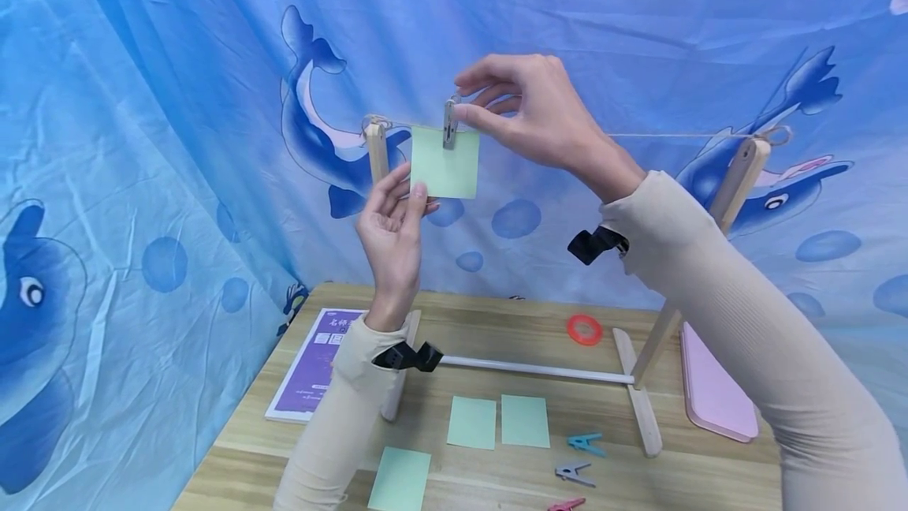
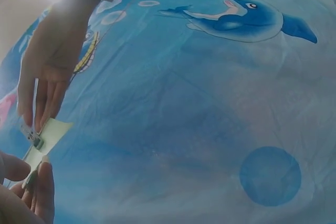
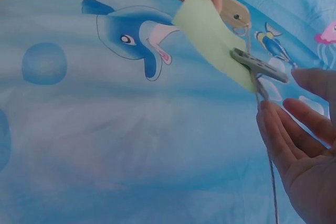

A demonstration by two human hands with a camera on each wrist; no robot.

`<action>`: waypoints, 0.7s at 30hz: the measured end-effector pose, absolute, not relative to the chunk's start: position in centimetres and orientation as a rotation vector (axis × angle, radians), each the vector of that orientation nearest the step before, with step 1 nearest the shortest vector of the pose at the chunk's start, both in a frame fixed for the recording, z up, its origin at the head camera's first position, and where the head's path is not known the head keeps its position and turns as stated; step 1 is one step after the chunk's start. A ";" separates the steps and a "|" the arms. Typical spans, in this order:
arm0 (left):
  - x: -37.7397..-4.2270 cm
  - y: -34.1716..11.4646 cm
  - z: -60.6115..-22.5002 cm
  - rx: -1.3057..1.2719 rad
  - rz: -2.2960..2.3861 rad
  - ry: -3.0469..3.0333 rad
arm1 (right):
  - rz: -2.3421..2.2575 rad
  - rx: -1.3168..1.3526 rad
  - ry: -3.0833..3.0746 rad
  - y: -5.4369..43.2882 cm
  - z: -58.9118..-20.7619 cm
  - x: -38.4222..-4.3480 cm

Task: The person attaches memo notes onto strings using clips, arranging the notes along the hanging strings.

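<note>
A pale green paper note (image 1: pixel 444 168) hangs at a string (image 1: pixel 674 135), with a grey clothespin (image 1: pixel 450 124) clamped over its top edge. My left hand (image 1: pixel 395 215) pinches the note's lower left corner, thumb in front and fingers behind. Around the clothespin's handle end, my right hand (image 1: pixel 528 105) has its thumb and fingers spread apart. The right wrist view shows a small gap between the thumb and the clothespin (image 3: pixel 257 65); the fingertips are close to its other arm. In the left wrist view the note (image 2: pixel 50 137) appears between both hands.
Wooden posts (image 1: pixel 738 180) hold the string, joined low by a white rod (image 1: pixel 539 369). On the table (image 1: pixel 489 322) lie more green notes (image 1: pixel 525 421), blue (image 1: pixel 586 444), grey (image 1: pixel 574 474) and pink (image 1: pixel 567 505) clothespins, red tape (image 1: pixel 585 330), a purple book (image 1: pixel 312 369) and a pink case (image 1: pixel 716 393).
</note>
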State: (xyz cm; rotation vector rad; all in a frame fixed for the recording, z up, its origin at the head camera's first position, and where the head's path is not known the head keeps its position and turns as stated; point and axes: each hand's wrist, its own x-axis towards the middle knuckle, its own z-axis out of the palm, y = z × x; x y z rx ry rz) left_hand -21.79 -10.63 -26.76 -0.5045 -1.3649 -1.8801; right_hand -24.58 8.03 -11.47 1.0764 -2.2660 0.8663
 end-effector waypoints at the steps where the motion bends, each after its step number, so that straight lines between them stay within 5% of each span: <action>1: -21.8 -10.7 -26.9 -0.505 -1.879 -1.367 | 0.871 1.067 -2.259 8.2 -11.5 -24.4; 21: -21.4 -11.3 -29.6 -0.488 -1.853 -1.491 | 0.944 1.046 -2.190 12.8 -14.3 -20.4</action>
